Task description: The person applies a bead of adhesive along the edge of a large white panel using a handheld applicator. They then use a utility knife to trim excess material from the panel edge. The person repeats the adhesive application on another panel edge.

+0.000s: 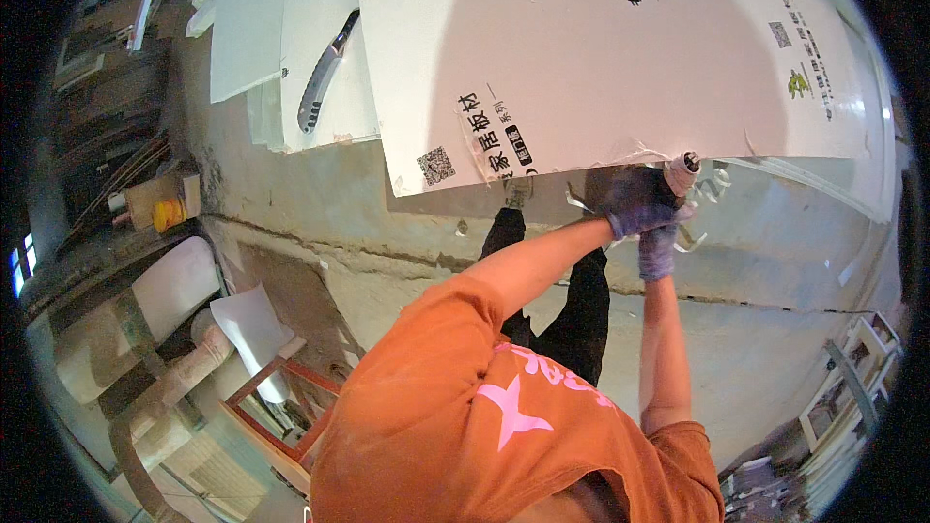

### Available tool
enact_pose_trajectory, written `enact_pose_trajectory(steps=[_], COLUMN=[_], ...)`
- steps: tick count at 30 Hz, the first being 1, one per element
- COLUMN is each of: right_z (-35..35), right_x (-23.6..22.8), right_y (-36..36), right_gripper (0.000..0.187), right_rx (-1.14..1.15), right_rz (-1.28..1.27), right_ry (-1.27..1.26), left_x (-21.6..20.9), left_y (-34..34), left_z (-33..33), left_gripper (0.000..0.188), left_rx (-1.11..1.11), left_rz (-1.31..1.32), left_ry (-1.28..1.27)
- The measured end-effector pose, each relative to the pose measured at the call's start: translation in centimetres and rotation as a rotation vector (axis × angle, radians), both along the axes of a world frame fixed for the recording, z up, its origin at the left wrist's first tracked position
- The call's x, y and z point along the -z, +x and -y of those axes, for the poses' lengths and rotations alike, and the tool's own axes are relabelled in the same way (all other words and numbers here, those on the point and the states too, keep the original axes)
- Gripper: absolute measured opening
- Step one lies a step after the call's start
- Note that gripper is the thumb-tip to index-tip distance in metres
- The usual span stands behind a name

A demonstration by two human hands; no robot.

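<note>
A large white printed panel (542,87) lies in front of me, its near edge running above my hands. My left hand (635,199), in a dark purple glove, is closed at that edge; its fingers are mostly hidden. Just below and to the right, my right hand (661,240) wears a similar glove and is closed against the left one. Out of the top of the hands sticks a pale, tape-wrapped cylindrical tool (682,172) with a dark tip, touching the panel's edge. Thin curled strips (715,184) hang beside it.
A dark-handled saw (327,73) lies on white boards at the left. On the floor at lower left are a reddish-brown frame (281,407) and a bent white sheet (252,329). A yellow container (170,214) stands farther left. White frames (848,383) lean at right.
</note>
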State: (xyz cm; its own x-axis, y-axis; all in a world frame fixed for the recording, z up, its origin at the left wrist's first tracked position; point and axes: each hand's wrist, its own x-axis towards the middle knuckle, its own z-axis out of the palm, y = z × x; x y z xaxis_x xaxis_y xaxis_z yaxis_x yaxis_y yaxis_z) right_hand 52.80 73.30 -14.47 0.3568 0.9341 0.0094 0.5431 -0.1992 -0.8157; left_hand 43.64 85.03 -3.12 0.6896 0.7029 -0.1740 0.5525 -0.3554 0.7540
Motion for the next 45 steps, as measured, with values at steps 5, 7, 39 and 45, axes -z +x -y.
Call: enact_pose_trajectory(steps=[5,7,39,45], right_z=[-1.2,-2.0,-6.4,-4.7], right_x=[-1.1,-2.3,-9.9,-9.4], right_y=[-4.7,-5.7,-4.7,3.7], right_gripper=[0.038,0.039,0.061,0.101], right_rx=[-0.084,-0.204,-0.158,-0.653], right_rz=[-0.03,-0.064,-0.362,-0.914], right_ry=[-0.078,-0.253,0.181,-0.432], left_x=[1.0,1.0,-0.5,-0.7], left_y=[-3.0,-5.0,-4.0,-2.7], left_z=[-0.2,0.6,-0.7,-1.6], left_gripper=[0.059,0.061,0.024,0.023], left_rx=[-0.034,-0.093,-0.242,-0.033], left_rz=[-0.02,-0.133,0.472,0.45], left_ry=[-0.034,-0.127,-0.382,-1.121])
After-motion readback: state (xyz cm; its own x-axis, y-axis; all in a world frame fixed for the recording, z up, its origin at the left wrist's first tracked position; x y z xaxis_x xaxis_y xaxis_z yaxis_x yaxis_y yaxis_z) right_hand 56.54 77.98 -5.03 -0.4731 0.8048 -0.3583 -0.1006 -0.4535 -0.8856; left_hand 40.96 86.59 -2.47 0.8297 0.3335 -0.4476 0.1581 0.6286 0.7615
